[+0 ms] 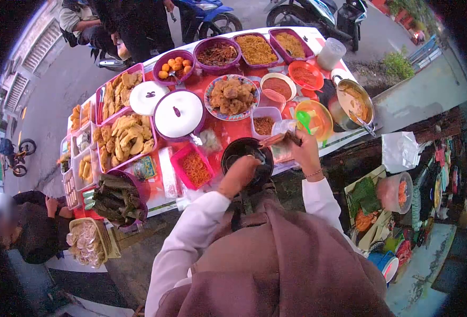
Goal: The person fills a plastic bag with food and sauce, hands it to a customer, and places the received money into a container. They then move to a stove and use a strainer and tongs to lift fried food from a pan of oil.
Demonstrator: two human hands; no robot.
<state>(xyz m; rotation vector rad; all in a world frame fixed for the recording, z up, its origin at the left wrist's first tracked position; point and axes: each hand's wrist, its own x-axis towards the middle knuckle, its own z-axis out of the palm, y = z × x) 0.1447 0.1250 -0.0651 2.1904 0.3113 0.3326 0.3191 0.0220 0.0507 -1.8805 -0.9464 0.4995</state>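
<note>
My left hand (239, 177) reaches into a black bowl (231, 153) at the table's near edge. Its fingers look closed, by something pale grey that I cannot make out. My right hand (305, 151) is raised just right of the bowl, its fingers closed on thin, flat, brownish-red pieces that look like banknotes (272, 140). Close by stand a square tub of dark red food (264, 124), a clear cup (284, 127) and an orange dish (321, 117) with a green spoon (304, 120). Left of the bowl sits a pink tray of noodles (193, 165).
Fried food (125, 137), a lidded white pot (179, 113) and a plate of fried pieces (231, 96) crowd the table. A metal pot (354, 103) stands at the right edge. People are at the far left edge and near left; motorbikes (310, 16) stand behind.
</note>
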